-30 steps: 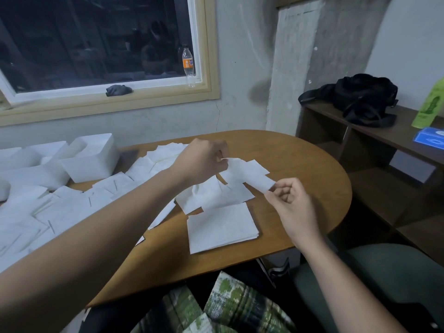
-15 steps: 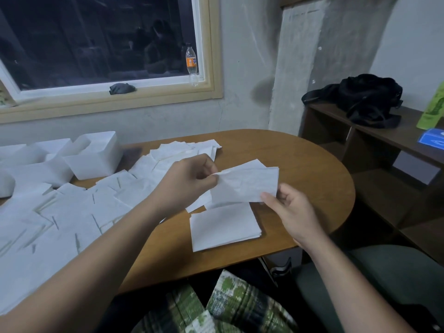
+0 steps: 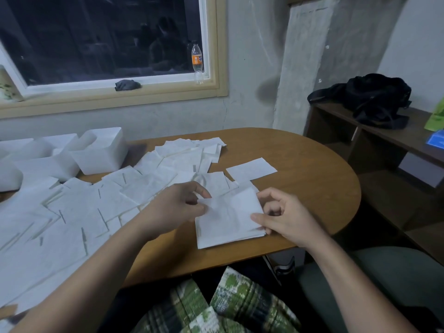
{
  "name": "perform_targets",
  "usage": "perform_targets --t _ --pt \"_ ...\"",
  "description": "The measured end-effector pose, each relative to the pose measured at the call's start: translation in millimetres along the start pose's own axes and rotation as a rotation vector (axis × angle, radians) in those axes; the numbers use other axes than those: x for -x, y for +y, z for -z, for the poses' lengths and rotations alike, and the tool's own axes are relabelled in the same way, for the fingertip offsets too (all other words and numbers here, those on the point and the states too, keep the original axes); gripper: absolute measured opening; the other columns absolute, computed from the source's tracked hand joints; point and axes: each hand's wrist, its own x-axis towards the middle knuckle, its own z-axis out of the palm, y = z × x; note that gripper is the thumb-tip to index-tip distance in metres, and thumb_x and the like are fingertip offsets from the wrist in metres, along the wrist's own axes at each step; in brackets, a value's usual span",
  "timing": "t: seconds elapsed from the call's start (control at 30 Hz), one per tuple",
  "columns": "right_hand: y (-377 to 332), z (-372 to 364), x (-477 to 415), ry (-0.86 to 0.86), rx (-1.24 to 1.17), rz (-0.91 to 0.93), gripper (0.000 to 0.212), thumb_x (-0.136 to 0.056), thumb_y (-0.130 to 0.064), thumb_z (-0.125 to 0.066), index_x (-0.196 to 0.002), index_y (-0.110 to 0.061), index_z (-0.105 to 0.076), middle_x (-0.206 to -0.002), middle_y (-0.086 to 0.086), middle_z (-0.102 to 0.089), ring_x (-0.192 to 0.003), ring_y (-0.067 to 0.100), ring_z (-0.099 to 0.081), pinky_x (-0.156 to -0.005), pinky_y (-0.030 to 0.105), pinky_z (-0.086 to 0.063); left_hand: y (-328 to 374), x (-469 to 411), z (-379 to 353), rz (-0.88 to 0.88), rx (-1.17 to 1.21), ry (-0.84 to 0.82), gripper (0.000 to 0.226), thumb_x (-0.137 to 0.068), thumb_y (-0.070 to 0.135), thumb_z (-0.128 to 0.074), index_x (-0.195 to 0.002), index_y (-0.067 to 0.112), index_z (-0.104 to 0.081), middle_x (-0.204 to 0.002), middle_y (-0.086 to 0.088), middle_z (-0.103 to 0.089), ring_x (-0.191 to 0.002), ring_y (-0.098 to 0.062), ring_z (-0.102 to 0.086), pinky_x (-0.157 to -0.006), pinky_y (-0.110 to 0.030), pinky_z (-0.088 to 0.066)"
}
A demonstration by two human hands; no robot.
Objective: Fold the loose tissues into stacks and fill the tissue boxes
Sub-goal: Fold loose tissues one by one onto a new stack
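From my seat at the remote end, I see both hands working at the six o'clock edge of the table point(image 3: 312, 179), close to the body, which keeps the job in easy reach and square to the camera. The left hand point(image 3: 177, 207) pinches the nine o'clock edge of a folded tissue point(image 3: 228, 210) between thumb and fingertips. The right hand point(image 3: 286, 217) has its thumb on the three o'clock edge with the fingers curled. I take that for a pinch too, though the sheet hides whatever lies under it. Holding opposite edges looks meant to keep the thin sheet taut and flat, so that its corners line up with the stack point(image 3: 225, 239) directly beneath it. I judge this as the laying-down step of one more fold, and a careless let-go could skew the pile. The loose tissues point(image 3: 72, 212) spread from the stack toward nine o'clock, within the left hand's sweep, and a single sheet point(image 3: 251, 168) lies apart at one o'clock. The tissue boxes point(image 3: 101, 152) stand at ten o'clock, open side up, out of the folding space. Filling them is not yet begun, by my reading.
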Motion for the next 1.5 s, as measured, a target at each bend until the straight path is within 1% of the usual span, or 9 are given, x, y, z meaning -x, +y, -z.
perform_targets --t 0.07,0.17,0.4,0.47,0.6,0.83,1.0,1.33,1.5 --pt "-4.5 -0.3 1.1 0.001 -0.006 -0.026 0.031 -0.093 -0.010 -0.082 -0.119 -0.020 -0.068 -0.068 0.015 -0.070 -0.057 0.020 -0.065 -0.057 0.021 -0.047 -5.8 -2.5 -0.3 0.004 -0.033 -0.040 0.014 -0.096 0.030 -0.074 -0.109 0.036 -0.072 -0.082 0.002 -0.077 -0.072 -0.010 -0.069 -0.072 -0.031 -0.056" --pt "-8.3 0.5 2.6 -0.011 0.013 -0.048 0.038 -0.094 -0.012 -0.081 -0.126 -0.026 -0.065 -0.069 0.011 -0.071 -0.058 0.022 -0.064 -0.055 0.021 -0.045 -11.7 -6.3 -0.6 0.014 -0.076 -0.062 0.014 -0.096 0.030 -0.073 -0.108 0.037 -0.071 -0.076 0.002 -0.074 -0.065 -0.007 -0.065 -0.069 -0.028 -0.052" --pt "-13.8 3.6 5.0 -0.085 0.031 -0.032 0.063 -0.095 -0.011 -0.079 -0.147 -0.038 -0.055 -0.070 0.012 -0.074 -0.055 0.021 -0.057 -0.057 0.024 -0.048 -21.6 -17.5 1.3 0.051 -0.132 -0.111 0.021 -0.093 0.041 -0.077 -0.111 0.044 -0.067 -0.091 0.009 -0.078 -0.077 -0.011 -0.072 -0.078 -0.029 -0.061" --pt "-12.3 4.6 4.8 -0.067 0.032 -0.020 0.058 -0.097 -0.015 -0.078 -0.145 -0.038 -0.056 -0.064 0.011 -0.070 -0.053 0.020 -0.055 -0.055 0.025 -0.046 -21.9 -20.7 2.0 0.023 -0.219 -0.091 0.026 -0.092 0.046 -0.079 -0.114 0.045 -0.064 -0.095 0.012 -0.077 -0.085 -0.012 -0.073 -0.083 -0.031 -0.063" --pt "-8.3 7.4 4.6 0.044 0.018 0.037 0.038 -0.102 -0.025 -0.073 -0.137 -0.037 -0.063 -0.057 0.010 -0.055 -0.052 0.017 -0.046 -0.054 0.022 -0.037 -10.6 -31.8 1.5 -0.058 -0.357 0.042 0.029 -0.093 0.044 -0.081 -0.116 0.036 -0.064 -0.093 0.012 -0.072 -0.084 -0.011 -0.068 -0.078 -0.031 -0.063" --pt "-6.0 8.3 3.8 0.088 0.009 0.051 0.018 -0.105 -0.028 -0.068 -0.123 -0.031 -0.071 -0.055 0.006 -0.052 -0.054 0.014 -0.044 -0.057 0.022 -0.035 19.7 -79.8 -18.7 -0.239 -0.450 0.153 0.017 -0.095 0.033 -0.080 -0.108 0.028 -0.071 -0.096 0.010 -0.071 -0.084 -0.010 -0.066 -0.071 -0.026 -0.059" --pt "-5.0 8.7 3.8 0.092 -0.004 0.060 0.013 -0.105 -0.026 -0.069 -0.117 -0.025 -0.073 -0.055 0.004 -0.052 -0.052 0.012 -0.044 -0.055 0.020 -0.036 28.0 -128.1 -38.3 -0.272 -0.550 0.127 0.019 -0.093 0.035 -0.080 -0.109 0.027 -0.072 -0.098 0.007 -0.073 -0.089 -0.017 -0.068 -0.078 -0.040 -0.064" --pt "-1.9 9.2 3.1 0.101 -0.052 0.063 0.010 -0.105 -0.019 -0.069 -0.113 -0.017 -0.074 -0.053 0.005 -0.049 -0.051 0.012 -0.040 -0.053 0.021 -0.034 28.1 -165.6 -58.5 -0.314 -0.780 0.037 0.025 -0.093 0.050 -0.074 -0.106 0.029 -0.072 -0.102 0.004 -0.071 -0.096 -0.021 -0.066 -0.077 -0.037 -0.060" --pt "0.6 9.4 2.6 0.101 -0.046 0.073 0.012 -0.103 -0.025 -0.069 -0.112 -0.018 -0.074 -0.053 0.003 -0.050 -0.053 0.014 -0.042 -0.056 0.025 -0.035 35.2 -168.0 -62.5 -0.381 -0.978 0.042 0.025 -0.099 0.039 -0.068 -0.111 0.018 -0.074 -0.099 -0.004 -0.070 -0.087 -0.027 -0.068 -0.074 -0.037 -0.061"
